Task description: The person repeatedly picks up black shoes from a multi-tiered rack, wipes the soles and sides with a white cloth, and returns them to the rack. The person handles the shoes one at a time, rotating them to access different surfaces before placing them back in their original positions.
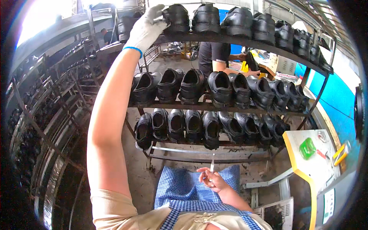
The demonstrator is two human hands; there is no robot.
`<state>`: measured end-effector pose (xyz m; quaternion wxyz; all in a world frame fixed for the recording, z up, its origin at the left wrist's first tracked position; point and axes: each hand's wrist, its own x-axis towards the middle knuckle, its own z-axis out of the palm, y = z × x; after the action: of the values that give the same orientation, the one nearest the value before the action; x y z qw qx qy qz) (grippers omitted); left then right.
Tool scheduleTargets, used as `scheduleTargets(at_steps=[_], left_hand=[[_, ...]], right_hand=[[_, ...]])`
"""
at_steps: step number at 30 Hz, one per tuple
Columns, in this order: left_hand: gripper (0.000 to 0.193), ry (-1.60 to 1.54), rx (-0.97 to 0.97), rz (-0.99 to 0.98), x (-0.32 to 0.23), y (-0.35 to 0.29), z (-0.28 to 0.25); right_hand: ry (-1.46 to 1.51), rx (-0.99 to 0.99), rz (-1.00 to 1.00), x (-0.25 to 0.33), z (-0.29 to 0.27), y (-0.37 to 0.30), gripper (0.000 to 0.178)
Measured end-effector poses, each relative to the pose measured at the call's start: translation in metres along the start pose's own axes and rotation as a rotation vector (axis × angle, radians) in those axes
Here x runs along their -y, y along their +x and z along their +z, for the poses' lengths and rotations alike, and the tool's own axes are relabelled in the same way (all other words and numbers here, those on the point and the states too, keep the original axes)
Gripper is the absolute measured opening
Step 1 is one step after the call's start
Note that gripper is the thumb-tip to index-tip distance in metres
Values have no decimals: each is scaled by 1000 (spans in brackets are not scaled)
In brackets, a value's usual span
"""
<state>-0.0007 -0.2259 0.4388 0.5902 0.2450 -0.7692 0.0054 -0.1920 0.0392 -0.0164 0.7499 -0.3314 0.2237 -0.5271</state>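
My left hand (147, 27), in a white glove with a blue cuff, is raised to the top shelf. Its fingers are spread at the left side of a black shoe (177, 20), touching or almost touching it; no firm hold shows. Low in front of my lap, my bare right hand (213, 181) is closed around a slim, pale tool with a thin pointed tip (212, 165). The tip points up, and its exact kind cannot be made out. A blue checked apron (180, 188) covers my lap.
A metal rack (245, 40) holds rows of black shoes (193, 85) on three shelves. Behind it a person in dark clothes (211, 53) handles a dark item. At right stands a yellow-edged white table (303, 140) with a green object (307, 148). More racks (50, 111) fill the left.
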Motion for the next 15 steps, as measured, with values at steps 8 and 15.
scheduleTargets(at_steps=[8,15], left_hand=[[88,411,-504,40,62,2,-34],[91,471,-262,-356,59,-21,-44]], right_hand=[[129,-124,-4,-10,-26,-23,37],[65,-144,7,-15,-20,-12,35]])
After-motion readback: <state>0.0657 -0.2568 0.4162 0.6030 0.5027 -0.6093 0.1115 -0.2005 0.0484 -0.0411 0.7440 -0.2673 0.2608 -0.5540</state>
